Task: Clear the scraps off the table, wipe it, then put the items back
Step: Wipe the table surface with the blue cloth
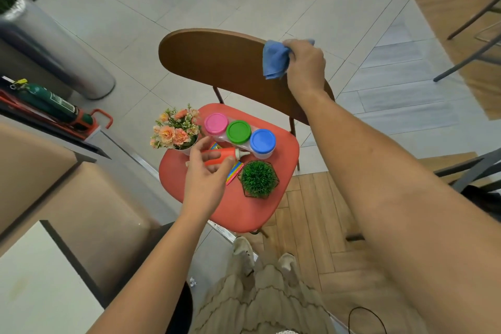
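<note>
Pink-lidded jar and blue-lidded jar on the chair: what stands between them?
The green-lidded jar, in one row with them; the head view shows it.

One wide-angle head-worn camera looks steeply down from close above; the red chair seat (244, 211) sits mid-frame beneath the left hand's (203, 180) fingers (227, 163).

Office-like lobby, fire extinguisher (51, 102) in floor stand, steel planter (63, 58), tiled floor (122, 3)
</note>
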{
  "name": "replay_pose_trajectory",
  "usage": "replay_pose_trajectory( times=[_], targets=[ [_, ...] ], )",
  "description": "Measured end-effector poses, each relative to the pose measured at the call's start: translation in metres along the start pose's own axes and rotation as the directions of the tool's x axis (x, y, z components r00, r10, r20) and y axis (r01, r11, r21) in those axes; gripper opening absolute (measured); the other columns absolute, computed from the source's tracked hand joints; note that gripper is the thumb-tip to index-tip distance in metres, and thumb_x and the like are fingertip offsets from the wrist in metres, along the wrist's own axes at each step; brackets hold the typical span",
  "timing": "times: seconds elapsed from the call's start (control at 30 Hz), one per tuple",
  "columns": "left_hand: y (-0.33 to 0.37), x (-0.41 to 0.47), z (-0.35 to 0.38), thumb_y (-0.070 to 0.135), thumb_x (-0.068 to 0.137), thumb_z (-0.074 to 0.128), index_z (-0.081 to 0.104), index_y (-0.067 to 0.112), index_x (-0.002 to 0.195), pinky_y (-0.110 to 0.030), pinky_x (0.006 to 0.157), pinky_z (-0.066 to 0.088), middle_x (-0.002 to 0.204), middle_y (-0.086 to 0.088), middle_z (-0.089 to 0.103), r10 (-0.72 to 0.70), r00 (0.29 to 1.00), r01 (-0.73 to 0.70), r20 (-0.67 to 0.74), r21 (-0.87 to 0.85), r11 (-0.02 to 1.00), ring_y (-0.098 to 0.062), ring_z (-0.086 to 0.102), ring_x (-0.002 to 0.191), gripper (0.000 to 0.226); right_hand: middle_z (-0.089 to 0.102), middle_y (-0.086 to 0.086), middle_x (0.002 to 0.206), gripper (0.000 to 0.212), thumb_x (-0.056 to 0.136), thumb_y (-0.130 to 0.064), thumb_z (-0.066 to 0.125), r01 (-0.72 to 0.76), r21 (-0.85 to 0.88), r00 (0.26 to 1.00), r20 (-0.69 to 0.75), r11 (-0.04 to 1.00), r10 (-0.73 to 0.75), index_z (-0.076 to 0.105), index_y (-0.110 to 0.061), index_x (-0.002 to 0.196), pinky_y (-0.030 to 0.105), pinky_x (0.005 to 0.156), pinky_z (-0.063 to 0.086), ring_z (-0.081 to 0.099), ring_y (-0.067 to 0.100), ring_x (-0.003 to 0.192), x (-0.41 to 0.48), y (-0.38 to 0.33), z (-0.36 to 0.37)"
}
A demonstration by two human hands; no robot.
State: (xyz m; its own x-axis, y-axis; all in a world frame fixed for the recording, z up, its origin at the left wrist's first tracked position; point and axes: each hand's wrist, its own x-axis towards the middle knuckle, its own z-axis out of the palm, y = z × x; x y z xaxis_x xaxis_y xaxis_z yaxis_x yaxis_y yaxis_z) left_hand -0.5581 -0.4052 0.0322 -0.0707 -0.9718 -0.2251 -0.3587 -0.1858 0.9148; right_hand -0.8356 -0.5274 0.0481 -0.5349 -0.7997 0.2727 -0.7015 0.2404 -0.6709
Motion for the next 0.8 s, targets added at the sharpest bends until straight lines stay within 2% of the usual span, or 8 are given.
replay_pose_trajectory(
  times=[0.1, 0.17, 0.33, 0.43, 0.53, 0.6, 0.7, 0.8],
  targets=[
    [-0.003, -0.013, -0.005, 0.031, 0.093, 0.074, 0.043, 0.053, 0.128, -0.042, 0.078, 0.062, 0.108, 0.007, 0.065, -0.007, 0.998, 0.002, -0.062, -0.073, 0.997, -0.005, 0.068, 0.084, 0.052, 0.073, 0.005, 0.11, 0.029, 0.098, -0.01, 0.051, 0.22, 0.128, 0.968, -0.153, 0.967, -0.2, 0.074, -0.012, 0.116, 0.033, 0.087, 0.052, 0.065, 0.025, 0.099, -0.03, -0.021, -0.008],
    [-0.002, -0.022, -0.008, 0.033, 0.09, 0.073, 0.044, 0.046, 0.133, -0.038, 0.073, 0.061, 0.106, 0.005, 0.066, -0.027, 0.994, 0.007, -0.107, -0.18, 0.984, -0.013, 0.07, 0.09, 0.053, 0.073, 0.004, 0.111, 0.027, 0.096, -0.004, 0.057, 0.33, 0.197, 0.936, -0.194, 0.923, -0.293, 0.074, -0.01, 0.116, 0.034, 0.087, 0.05, 0.063, 0.028, 0.097, -0.072, -0.041, -0.009],
    [0.0, -0.05, -0.03, 0.038, 0.103, 0.058, 0.058, 0.033, 0.131, -0.033, 0.077, 0.058, 0.114, 0.005, 0.072, -0.274, 0.957, 0.196, -0.095, -0.487, 0.851, -0.016, 0.072, 0.099, 0.028, 0.071, 0.008, 0.119, 0.028, 0.096, 0.003, 0.059, 0.198, 0.574, 0.959, 0.054, 0.795, -0.277, 0.07, -0.004, 0.12, 0.036, 0.099, 0.051, 0.064, 0.02, 0.111, -0.209, -0.096, -0.008],
    [-0.013, -0.069, -0.062, 0.049, 0.102, 0.053, 0.068, 0.023, 0.131, -0.035, 0.081, 0.054, 0.122, -0.007, 0.074, -0.445, 0.894, 0.315, -0.04, -0.651, 0.691, -0.017, 0.07, 0.105, 0.042, 0.068, 0.009, 0.119, 0.029, 0.091, 0.007, 0.062, 0.231, 0.643, 0.88, 0.183, 0.73, -0.439, 0.069, -0.003, 0.117, 0.039, 0.101, 0.049, 0.063, 0.024, 0.112, -0.268, -0.114, -0.002],
    [-0.031, -0.1, -0.097, 0.037, 0.102, 0.057, 0.073, 0.016, 0.12, -0.04, 0.087, 0.054, 0.114, -0.009, 0.076, -0.48, 0.868, 0.294, -0.128, -0.645, 0.705, -0.023, 0.07, 0.104, 0.032, 0.064, 0.004, 0.118, 0.032, 0.087, 0.01, 0.062, 0.196, 0.69, 0.816, 0.279, 0.696, -0.506, 0.068, -0.006, 0.114, 0.032, 0.101, 0.047, 0.06, 0.018, 0.112, -0.303, -0.116, 0.002],
    [-0.043, -0.126, -0.118, 0.025, 0.101, 0.061, 0.075, 0.01, 0.102, -0.043, 0.086, 0.052, 0.099, -0.009, 0.077, -0.429, 0.87, 0.244, -0.244, -0.542, 0.804, -0.024, 0.069, 0.093, 0.021, 0.064, -0.001, 0.115, 0.035, 0.083, 0.011, 0.06, 0.118, 0.705, 0.785, 0.365, 0.7, -0.501, 0.068, -0.01, 0.11, 0.029, 0.099, 0.048, 0.061, 0.012, 0.112, -0.317, -0.118, 0.003],
    [-0.061, -0.165, -0.148, 0.03, 0.104, 0.059, 0.071, 0.017, 0.09, -0.029, 0.073, 0.047, 0.086, 0.002, 0.073, -0.208, 0.894, 0.218, -0.396, -0.019, 0.976, -0.017, 0.066, 0.081, 0.022, 0.069, -0.008, 0.11, 0.034, 0.08, 0.002, 0.057, -0.168, 0.663, 0.697, 0.603, 0.73, -0.387, 0.068, -0.018, 0.105, 0.03, 0.092, 0.052, 0.065, 0.011, 0.107, -0.34, -0.124, 0.012],
    [-0.074, -0.194, -0.18, 0.029, 0.104, 0.055, 0.058, 0.013, 0.084, -0.028, 0.068, 0.036, 0.087, 0.0, 0.054, 0.04, 0.895, 0.198, -0.443, 0.478, 0.856, -0.018, 0.05, 0.078, 0.026, 0.072, -0.005, 0.107, 0.027, 0.076, -0.023, 0.062, -0.487, 0.52, 0.479, 0.831, 0.702, -0.283, 0.067, -0.02, 0.103, 0.03, 0.092, 0.051, 0.066, 0.015, 0.106, -0.37, -0.137, 0.027]
  ],
)
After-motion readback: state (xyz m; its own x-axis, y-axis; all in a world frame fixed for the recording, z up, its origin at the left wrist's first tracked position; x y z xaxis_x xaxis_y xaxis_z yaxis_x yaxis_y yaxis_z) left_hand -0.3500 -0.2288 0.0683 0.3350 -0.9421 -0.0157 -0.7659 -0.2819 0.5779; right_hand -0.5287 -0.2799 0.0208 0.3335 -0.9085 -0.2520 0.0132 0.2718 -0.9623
